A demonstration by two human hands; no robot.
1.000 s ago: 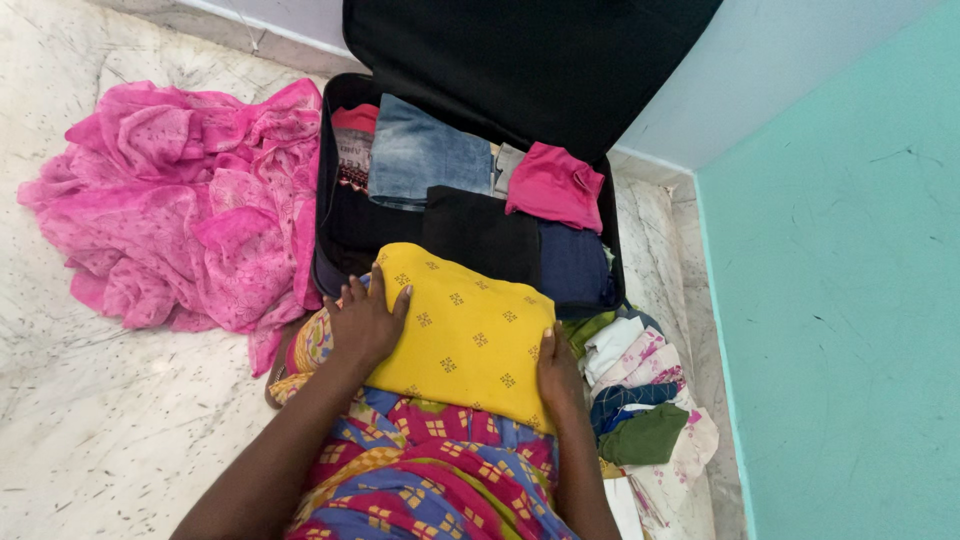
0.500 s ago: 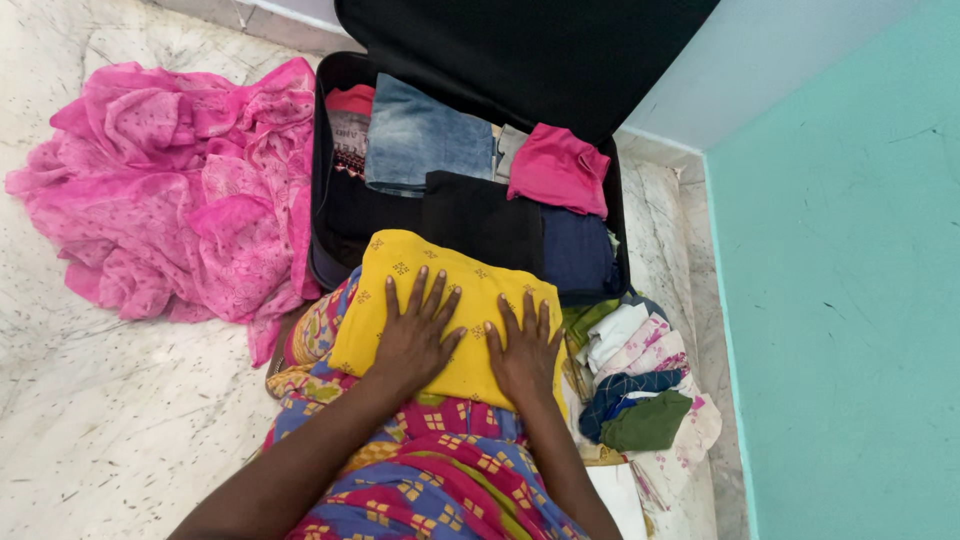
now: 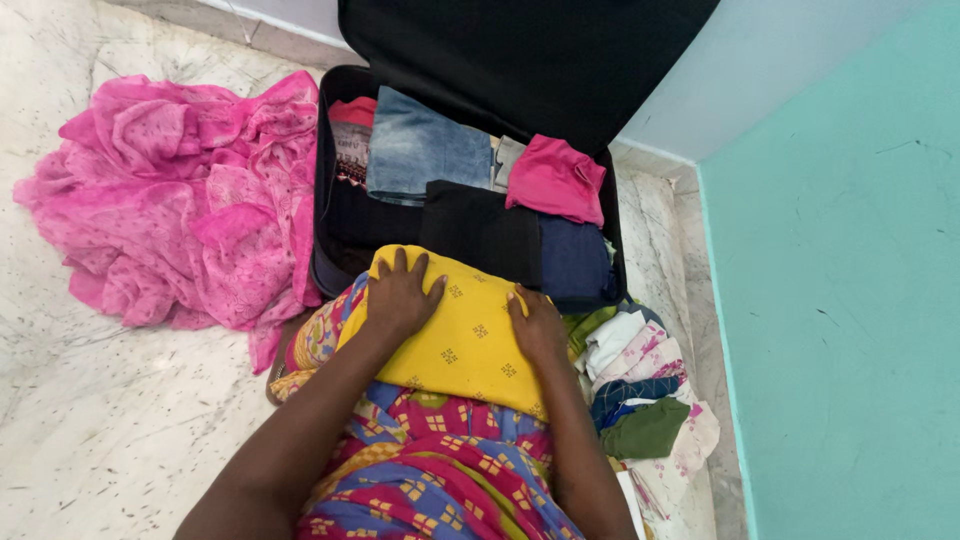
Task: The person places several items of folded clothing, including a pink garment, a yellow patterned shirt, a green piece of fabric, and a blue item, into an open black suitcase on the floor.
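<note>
A folded yellow garment (image 3: pixel 465 335) with small printed squares lies across my lap, its far edge at the rim of an open black suitcase (image 3: pixel 322 200). My left hand (image 3: pixel 400 292) rests flat on the garment's far left corner, fingers spread. My right hand (image 3: pixel 537 322) presses flat on its far right part. Neither hand grips it. Inside the suitcase lie folded jeans (image 3: pixel 425 150), a black piece (image 3: pixel 480 230), a pink piece (image 3: pixel 555 182) and a dark blue piece (image 3: pixel 572 262).
A crumpled pink cloth (image 3: pixel 175 200) is heaped on the marble floor (image 3: pixel 110 420) to the left. A small pile of mixed folded clothes (image 3: pixel 640 385) sits at my right knee. A teal wall (image 3: pixel 850 300) stands close on the right.
Both hands slid from the middle of the yellow garment out to its far corners, left hand up-left, right hand to the right edge. The view shifted slightly.
</note>
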